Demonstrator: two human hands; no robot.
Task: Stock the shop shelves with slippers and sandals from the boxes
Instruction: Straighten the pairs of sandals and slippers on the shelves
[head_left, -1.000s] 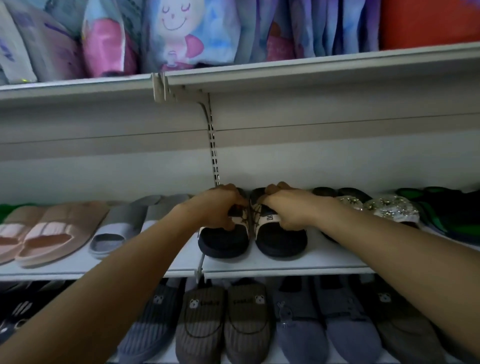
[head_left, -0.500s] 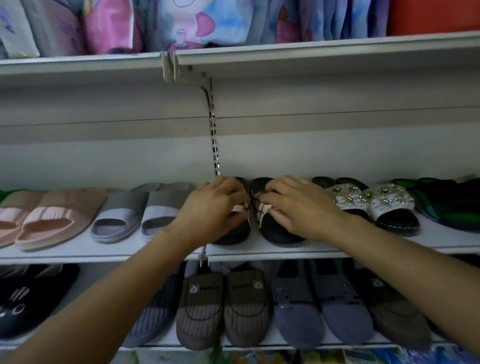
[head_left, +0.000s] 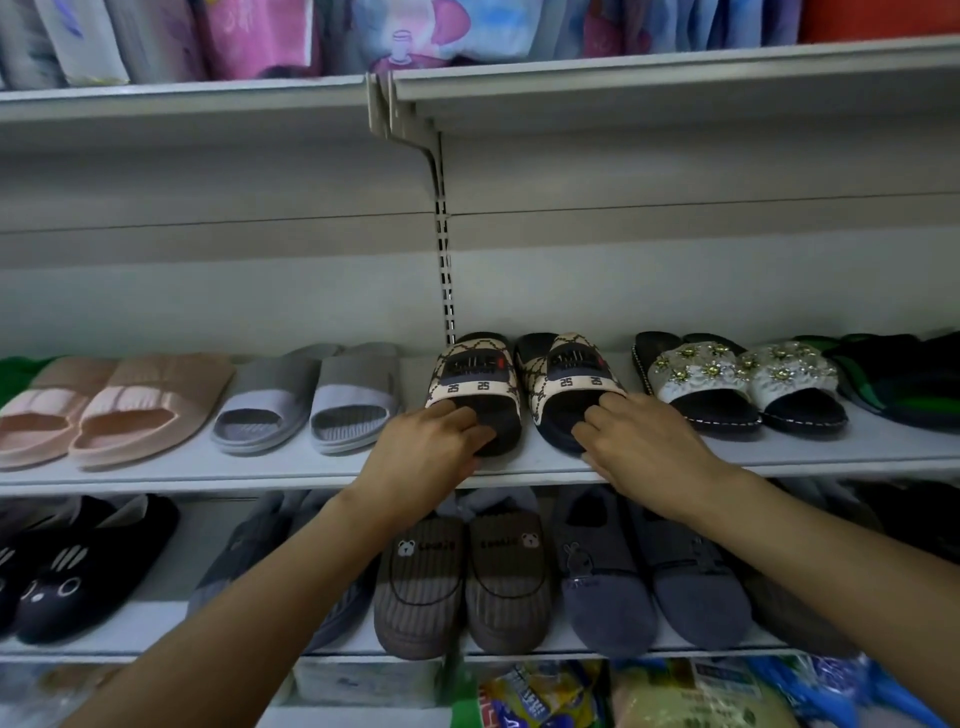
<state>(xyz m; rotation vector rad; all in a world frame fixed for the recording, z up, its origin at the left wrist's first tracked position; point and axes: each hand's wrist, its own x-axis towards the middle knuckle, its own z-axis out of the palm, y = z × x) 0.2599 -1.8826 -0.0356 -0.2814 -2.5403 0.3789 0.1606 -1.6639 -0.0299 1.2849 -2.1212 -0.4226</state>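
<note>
while both hands rest on the black pair, the step in hand looks like squaring it up on the shelf (head_left: 156, 470). the left slide (head_left: 475, 387) and right slide (head_left: 569, 384) sit side by side right below the slotted upright (head_left: 444, 270), toes out, their heels near the back wall. grey slides (head_left: 311, 397) lie to the left of the upright, beaded sandals (head_left: 737, 379) to its right. the left hand (head_left: 421, 457) reaches up from below, fingers curled over the toe of the left slide with the thumb under its front edge, gripping it. the right hand (head_left: 639, 441) lies flatter, fingers laid on the right slide's toe; i can't tell if the thumb hooks under. next, i'd guess, a small nudge to line the toes with the neighbours, then letting go.
</note>
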